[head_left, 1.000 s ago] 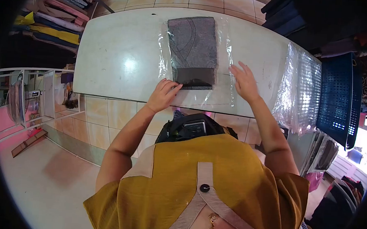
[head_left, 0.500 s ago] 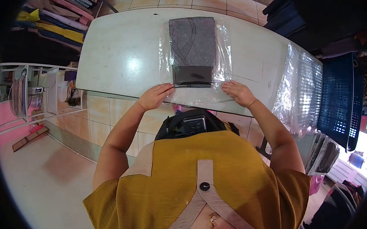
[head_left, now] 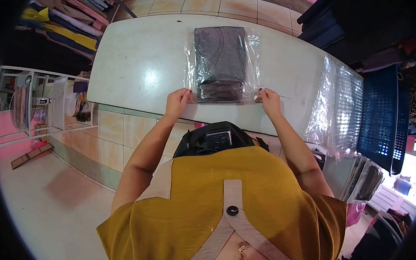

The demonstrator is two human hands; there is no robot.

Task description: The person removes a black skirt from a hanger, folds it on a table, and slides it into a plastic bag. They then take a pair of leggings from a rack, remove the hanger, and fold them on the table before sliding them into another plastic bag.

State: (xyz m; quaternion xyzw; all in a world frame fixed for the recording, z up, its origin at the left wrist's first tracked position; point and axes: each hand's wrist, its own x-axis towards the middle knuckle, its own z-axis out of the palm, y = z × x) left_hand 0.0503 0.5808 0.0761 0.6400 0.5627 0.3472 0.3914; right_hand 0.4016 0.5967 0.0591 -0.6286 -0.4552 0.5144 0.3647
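A folded grey garment [head_left: 220,55] lies inside a clear plastic bag [head_left: 253,61] on the white table. The garment's lower end is a darker band near the table's front edge. My left hand [head_left: 177,103] pinches the bag's near left corner, its fingers closed. At the near right corner my right hand [head_left: 269,102] grips the plastic in the same way. Both hands are level with the garment's lower end, one on each side of it, without touching the cloth.
Clear plastic bags [head_left: 334,106] lie at the right end of the white table [head_left: 131,60]. A blue perforated basket [head_left: 381,120] stands beside them. Folded clothes [head_left: 65,26] are stacked at the upper left, and dark garments [head_left: 324,20] at the upper right.
My hands have gone from lying flat by the bag's near edge to pinching its two corners. The near flap of plastic is now folded under or drawn up, and the garment appears slightly lower.
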